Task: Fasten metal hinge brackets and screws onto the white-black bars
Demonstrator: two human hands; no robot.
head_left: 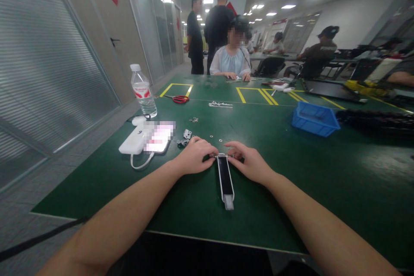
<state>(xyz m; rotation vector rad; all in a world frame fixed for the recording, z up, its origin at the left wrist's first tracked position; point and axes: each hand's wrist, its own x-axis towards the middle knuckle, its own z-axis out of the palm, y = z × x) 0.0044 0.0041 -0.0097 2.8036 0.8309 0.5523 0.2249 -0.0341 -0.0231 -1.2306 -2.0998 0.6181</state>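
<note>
A narrow black strip with a pale metal frame (225, 180) lies lengthwise on the green table (291, 172), its near end towards me. My left hand (194, 156) and my right hand (246, 160) rest on either side of its far end. On both hands the fingertips are pinched together at that end, on a small metal part I cannot make out. Small metal hinges (185, 137) and loose washers (215, 138) lie just beyond my left hand.
A white power bank (133, 143) with a cable, a phone and a water bottle (143, 92) stand at the left. Red scissors (180, 99) lie farther back. A blue bin (314, 119) sits at the right. A person sits across the table; others stand or sit behind.
</note>
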